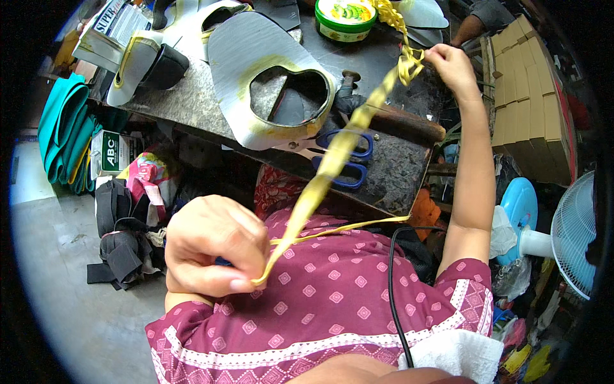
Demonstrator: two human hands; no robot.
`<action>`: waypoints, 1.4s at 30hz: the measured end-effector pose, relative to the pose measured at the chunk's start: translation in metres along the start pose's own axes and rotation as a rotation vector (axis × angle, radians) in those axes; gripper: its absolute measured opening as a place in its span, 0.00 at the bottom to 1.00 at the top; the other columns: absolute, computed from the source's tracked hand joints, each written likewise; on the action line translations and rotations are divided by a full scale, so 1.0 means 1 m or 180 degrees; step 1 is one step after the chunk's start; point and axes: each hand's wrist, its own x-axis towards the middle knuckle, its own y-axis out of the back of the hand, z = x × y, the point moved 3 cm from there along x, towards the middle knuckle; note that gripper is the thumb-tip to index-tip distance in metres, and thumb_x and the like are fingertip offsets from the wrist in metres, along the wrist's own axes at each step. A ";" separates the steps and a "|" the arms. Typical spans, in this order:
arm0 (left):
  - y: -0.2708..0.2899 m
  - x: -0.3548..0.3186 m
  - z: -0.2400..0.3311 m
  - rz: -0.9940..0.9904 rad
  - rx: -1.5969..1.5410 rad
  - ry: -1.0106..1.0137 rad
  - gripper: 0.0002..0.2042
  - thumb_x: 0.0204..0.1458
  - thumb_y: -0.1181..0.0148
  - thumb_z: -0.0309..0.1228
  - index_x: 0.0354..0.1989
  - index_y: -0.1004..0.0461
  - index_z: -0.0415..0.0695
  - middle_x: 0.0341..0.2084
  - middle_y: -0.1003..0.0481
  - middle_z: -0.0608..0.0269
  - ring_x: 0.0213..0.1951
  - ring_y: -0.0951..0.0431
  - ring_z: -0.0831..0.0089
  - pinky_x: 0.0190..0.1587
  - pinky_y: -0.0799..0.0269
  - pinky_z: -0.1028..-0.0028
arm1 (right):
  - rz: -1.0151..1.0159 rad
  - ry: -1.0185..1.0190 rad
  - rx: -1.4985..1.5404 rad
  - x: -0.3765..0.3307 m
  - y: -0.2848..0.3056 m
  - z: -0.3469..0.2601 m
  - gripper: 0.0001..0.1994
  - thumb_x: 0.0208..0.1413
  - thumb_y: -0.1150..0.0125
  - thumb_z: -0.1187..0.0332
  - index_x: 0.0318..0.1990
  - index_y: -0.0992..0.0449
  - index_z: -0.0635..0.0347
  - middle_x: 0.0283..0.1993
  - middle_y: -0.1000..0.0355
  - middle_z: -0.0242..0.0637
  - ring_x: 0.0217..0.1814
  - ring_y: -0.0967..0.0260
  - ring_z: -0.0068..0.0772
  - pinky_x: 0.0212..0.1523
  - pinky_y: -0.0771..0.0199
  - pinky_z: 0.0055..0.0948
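Maroon short-sleeved shirt (342, 281), pink diamond motifs (364, 312), white trim (256, 360)

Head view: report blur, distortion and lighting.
Head view: the long, flat yellow strip is motion-blurred along its middle; fisheye distortion bows the stacked tan cardboard at right; shade darkens the space beneath the worn grey workbench, while the smooth grey floor looks brighter.

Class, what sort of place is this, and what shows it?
Probably a small craft workshop: scissors and a grey shaped piece on a worn bench, with stacked cartons nearby.
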 end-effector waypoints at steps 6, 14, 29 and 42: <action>0.003 -0.010 -0.004 0.0560 0.0213 0.0064 0.04 0.43 0.38 0.20 0.24 0.25 0.30 0.16 0.24 0.51 0.15 0.26 0.64 0.20 0.31 0.72 | -0.0852 -0.0201 -0.0106 -0.013 -0.012 -0.020 0.45 0.48 0.64 0.20 0.27 0.18 0.56 0.25 0.23 0.40 0.34 0.23 0.38 0.44 0.26 0.35; -0.001 0.003 0.007 -0.0370 -0.0084 -0.0375 0.04 0.49 0.39 0.17 0.29 0.25 0.27 0.21 0.22 0.49 0.18 0.25 0.64 0.21 0.30 0.71 | -0.0341 0.0185 -0.0147 -0.008 -0.024 -0.077 0.33 0.53 0.54 0.30 0.30 0.17 0.51 0.31 0.21 0.40 0.41 0.22 0.46 0.45 0.26 0.42; 0.020 -0.023 0.055 -0.0359 -0.0417 -0.1233 0.05 0.55 0.44 0.25 0.31 0.28 0.36 0.16 0.24 0.56 0.16 0.26 0.71 0.29 0.21 0.67 | -0.0232 0.1969 -0.0087 0.021 0.005 -0.035 0.09 0.56 0.38 0.62 0.40 0.20 0.54 0.38 0.22 0.38 0.41 0.23 0.42 0.43 0.26 0.36; 0.030 -0.071 0.096 -0.0996 -0.1040 -0.2297 0.03 0.56 0.50 0.19 0.33 0.31 0.31 0.19 0.26 0.44 0.21 0.24 0.60 0.32 0.20 0.63 | 0.0673 -0.0373 0.2875 0.169 0.026 0.109 0.06 0.59 0.36 0.64 0.40 0.20 0.53 0.23 0.31 0.20 0.18 0.42 0.10 0.17 0.46 0.14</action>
